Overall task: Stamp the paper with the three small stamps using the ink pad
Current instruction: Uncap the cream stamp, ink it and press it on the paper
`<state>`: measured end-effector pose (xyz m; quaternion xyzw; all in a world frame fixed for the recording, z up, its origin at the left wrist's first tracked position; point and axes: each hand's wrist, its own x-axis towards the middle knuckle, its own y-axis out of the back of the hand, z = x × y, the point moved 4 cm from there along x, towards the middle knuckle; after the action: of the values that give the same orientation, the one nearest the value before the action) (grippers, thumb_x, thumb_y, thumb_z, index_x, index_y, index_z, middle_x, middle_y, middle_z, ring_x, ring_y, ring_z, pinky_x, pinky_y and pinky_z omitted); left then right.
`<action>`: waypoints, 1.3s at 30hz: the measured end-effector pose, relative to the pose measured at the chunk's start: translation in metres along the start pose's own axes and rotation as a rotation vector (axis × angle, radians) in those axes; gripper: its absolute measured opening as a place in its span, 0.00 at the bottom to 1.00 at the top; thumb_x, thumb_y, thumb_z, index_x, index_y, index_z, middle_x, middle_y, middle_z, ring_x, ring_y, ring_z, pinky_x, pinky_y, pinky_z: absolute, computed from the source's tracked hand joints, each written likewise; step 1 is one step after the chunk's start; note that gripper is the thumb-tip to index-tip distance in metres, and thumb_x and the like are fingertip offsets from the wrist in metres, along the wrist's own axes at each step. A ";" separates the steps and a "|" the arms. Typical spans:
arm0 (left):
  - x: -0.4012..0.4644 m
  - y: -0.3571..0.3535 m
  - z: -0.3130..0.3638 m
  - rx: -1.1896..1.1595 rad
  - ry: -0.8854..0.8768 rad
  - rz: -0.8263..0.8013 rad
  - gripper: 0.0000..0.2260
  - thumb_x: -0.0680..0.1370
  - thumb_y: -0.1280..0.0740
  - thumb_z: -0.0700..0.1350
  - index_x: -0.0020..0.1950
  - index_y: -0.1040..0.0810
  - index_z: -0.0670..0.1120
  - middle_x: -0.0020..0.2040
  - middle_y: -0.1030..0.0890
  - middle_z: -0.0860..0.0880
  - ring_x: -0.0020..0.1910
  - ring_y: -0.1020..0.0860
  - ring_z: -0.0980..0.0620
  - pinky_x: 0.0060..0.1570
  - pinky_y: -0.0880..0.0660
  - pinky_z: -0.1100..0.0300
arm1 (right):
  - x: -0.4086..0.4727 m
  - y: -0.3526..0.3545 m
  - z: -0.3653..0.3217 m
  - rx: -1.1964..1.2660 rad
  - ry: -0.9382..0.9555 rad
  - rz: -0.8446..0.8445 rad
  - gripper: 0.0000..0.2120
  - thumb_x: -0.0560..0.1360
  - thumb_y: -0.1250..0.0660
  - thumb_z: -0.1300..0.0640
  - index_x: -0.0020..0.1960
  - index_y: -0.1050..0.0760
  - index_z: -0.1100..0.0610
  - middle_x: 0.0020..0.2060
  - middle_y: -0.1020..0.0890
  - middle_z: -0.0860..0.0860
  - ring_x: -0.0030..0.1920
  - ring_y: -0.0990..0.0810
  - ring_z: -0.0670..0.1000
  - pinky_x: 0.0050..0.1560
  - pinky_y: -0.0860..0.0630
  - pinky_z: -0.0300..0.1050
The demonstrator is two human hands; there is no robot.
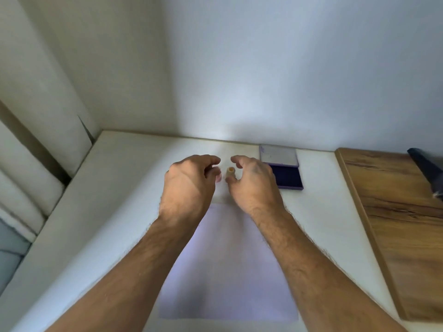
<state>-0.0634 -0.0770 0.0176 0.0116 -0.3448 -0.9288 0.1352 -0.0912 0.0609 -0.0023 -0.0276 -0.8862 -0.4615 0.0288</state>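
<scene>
Standing between both hands: small stamp.

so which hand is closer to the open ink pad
Right. The right hand sits just left of the ink pad, its edge almost meeting it. The left hand is farther left, beyond the small stamp.
</scene>
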 end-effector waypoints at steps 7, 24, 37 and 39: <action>0.008 0.008 -0.012 -0.082 0.069 0.051 0.09 0.77 0.31 0.45 0.56 0.16 0.53 0.48 0.15 0.56 0.48 0.18 0.55 0.50 0.24 0.66 | 0.005 -0.006 -0.001 -0.052 -0.026 -0.008 0.17 0.78 0.34 0.53 0.66 0.24 0.52 0.60 0.19 0.52 0.57 0.20 0.54 0.52 0.22 0.47; -0.012 0.001 0.009 -0.254 -0.051 0.008 0.06 0.77 0.31 0.42 0.45 0.16 0.52 0.43 0.16 0.58 0.39 0.20 0.64 0.38 0.29 0.76 | -0.014 0.024 0.012 0.514 -0.301 -0.028 0.06 0.69 0.24 0.54 0.46 0.17 0.49 0.37 0.15 0.45 0.39 0.16 0.47 0.39 0.16 0.45; -0.019 -0.033 0.014 -0.672 0.062 -0.450 0.15 0.68 0.23 0.48 0.54 0.16 0.49 0.47 0.14 0.51 0.47 0.14 0.53 0.51 0.20 0.60 | -0.056 0.045 0.027 1.234 -0.544 -0.093 0.09 0.75 0.30 0.68 0.55 0.21 0.64 0.45 0.14 0.61 0.47 0.13 0.55 0.47 0.17 0.42; -0.018 -0.033 0.011 -0.618 0.044 -0.473 0.16 0.68 0.21 0.41 0.53 0.16 0.52 0.45 0.14 0.56 0.46 0.15 0.58 0.46 0.22 0.67 | -0.053 0.044 0.033 1.276 -0.593 -0.125 0.09 0.75 0.32 0.69 0.55 0.20 0.64 0.45 0.14 0.61 0.46 0.13 0.55 0.47 0.17 0.43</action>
<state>-0.0555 -0.0410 0.0033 0.0697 -0.0334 -0.9939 -0.0783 -0.0358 0.1124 0.0107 -0.0790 -0.9542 0.1742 -0.2300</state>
